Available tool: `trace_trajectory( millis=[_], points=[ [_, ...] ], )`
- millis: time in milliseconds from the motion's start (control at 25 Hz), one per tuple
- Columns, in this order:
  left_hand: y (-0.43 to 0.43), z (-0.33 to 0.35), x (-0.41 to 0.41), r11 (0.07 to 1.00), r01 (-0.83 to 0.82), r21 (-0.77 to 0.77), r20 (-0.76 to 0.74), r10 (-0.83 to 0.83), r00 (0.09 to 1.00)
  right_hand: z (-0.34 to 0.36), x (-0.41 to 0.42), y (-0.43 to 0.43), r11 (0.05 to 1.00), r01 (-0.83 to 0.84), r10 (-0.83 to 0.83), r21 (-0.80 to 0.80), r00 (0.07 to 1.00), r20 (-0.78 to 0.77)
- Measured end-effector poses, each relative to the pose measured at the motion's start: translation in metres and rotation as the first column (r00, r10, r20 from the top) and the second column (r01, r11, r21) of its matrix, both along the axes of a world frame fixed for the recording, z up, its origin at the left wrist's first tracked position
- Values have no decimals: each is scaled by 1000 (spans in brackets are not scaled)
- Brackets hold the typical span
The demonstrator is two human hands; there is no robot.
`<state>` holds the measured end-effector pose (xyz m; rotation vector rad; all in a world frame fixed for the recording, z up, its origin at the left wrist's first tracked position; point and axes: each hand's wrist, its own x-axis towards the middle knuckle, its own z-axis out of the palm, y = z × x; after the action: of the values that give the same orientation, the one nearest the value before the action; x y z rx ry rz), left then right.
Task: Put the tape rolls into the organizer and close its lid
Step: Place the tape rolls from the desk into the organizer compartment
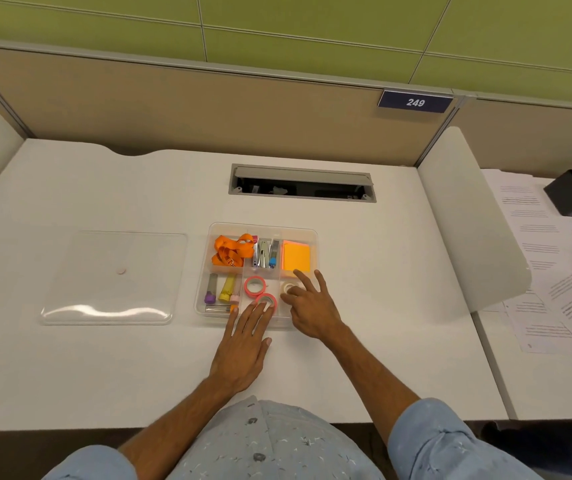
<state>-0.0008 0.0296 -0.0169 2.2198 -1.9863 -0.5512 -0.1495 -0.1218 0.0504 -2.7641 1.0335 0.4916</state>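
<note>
Tape rolls: 2 pink ones (255,285) (266,301) sit in the organizer's (208,233) front middle compartment, 1 white roll (289,287) in the front right one. Left hand (243,348) lies flat, fingers on the nearer pink roll; right hand (312,306) fingers spread, touching the white roll, nothing clamped. Loading judged nearly done. Next: lid (111,275), left on the bench (347,358), is to be fetched and fitted.

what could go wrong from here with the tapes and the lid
1. The pink tape under the left hand seems to sit against a second pink roll; if it rides up, the lid may not seat flat.
2. The right hand is at the white tape; pulling out carelessly could tip it on edge.
3. The clear lid lies apart, left of the organizer, and is easy to misalign.
</note>
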Motion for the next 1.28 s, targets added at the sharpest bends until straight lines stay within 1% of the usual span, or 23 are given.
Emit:
trace_trajectory(
  millis=[320, 440, 520, 680, 920, 1080, 1200, 1280],
  points=[
    [1, 0, 1, 1000, 9, -8, -5, -9, 1000, -3, -2, 1, 1000, 18, -18, 5, 999, 39],
    [0, 0, 1, 1000, 5, -21, -16, -5, 1000, -3, -2, 2, 990, 142, -139, -23, 985, 105],
    [0, 0, 1, 1000, 4, -27, -19, -4, 1000, -3, -3, 1, 980, 198, -195, -26, 976, 94],
    [1, -1, 3, 1000, 11, -20, -14, -12, 1000, -6, -2, 0, 983, 183, -182, -8, 982, 47],
    [1, -2, 3, 1000, 20, -22, -8, -20, 1000, -5, -11, -2, 974, 224, -222, -26, 973, 61],
    [2, -3, 3, 998, 14, -56, -8, -15, 1000, -5, -23, 0, 972, 234, -232, -21, 970, 70],
    [1, -4, 3, 999, 17, -28, -1, -17, 1000, -4, -28, -1, 973, 229, -228, 8, 967, 117],
    [1, -4, 3, 1000, 15, -21, 6, -15, 1000, -2, -30, -3, 967, 255, -255, 23, 952, 169]
  ],
)
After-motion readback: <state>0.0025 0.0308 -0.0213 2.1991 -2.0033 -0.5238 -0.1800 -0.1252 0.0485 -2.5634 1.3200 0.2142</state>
